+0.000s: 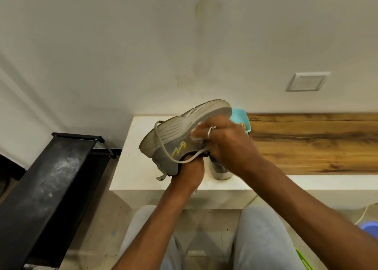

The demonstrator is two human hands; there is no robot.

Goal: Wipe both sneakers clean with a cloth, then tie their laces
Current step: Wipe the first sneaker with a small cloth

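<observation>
Left hand [189, 172]: fingers inside the sneaker [180, 138], closed on its collar; this likely steadies it, tipped on its side with the sole up for wiping.
Right hand [225, 145]: closed on a white cloth [197, 133], pressed against the sole's edge.
Lace [163, 145]: loose, untied.
Second sneaker [221, 170]: on the white shelf [139, 167], at 4 o'clock of the held one.
Room: pale wall, wood panel [317, 143] at 3 o'clock, black rack [51, 177] at 8 o'clock.
</observation>
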